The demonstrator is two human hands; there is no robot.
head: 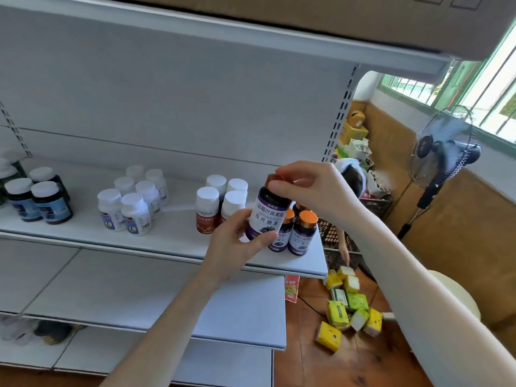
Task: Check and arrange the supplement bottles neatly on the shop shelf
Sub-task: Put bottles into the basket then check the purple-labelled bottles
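I hold a dark purple supplement bottle (267, 215) with an orange-brown cap in front of the white shelf (173, 241). My left hand (237, 241) grips its body from below and left. My right hand (310, 188) pinches the cap from above. Behind it on the shelf's right end stand matching purple bottles (303, 233). Brown bottles with white caps (208, 210) stand to their left. A cluster of white bottles (134, 202) fills the middle, and dark blue-labelled bottles (39, 201) stand at the far left.
Lower shelves (139, 300) lie below. Yellow and green boxes (349, 305) are scattered on the brown floor at right, where another person bends over a black crate (337, 236). A standing fan (444, 152) is by the window. Cardboard sits on the top shelf.
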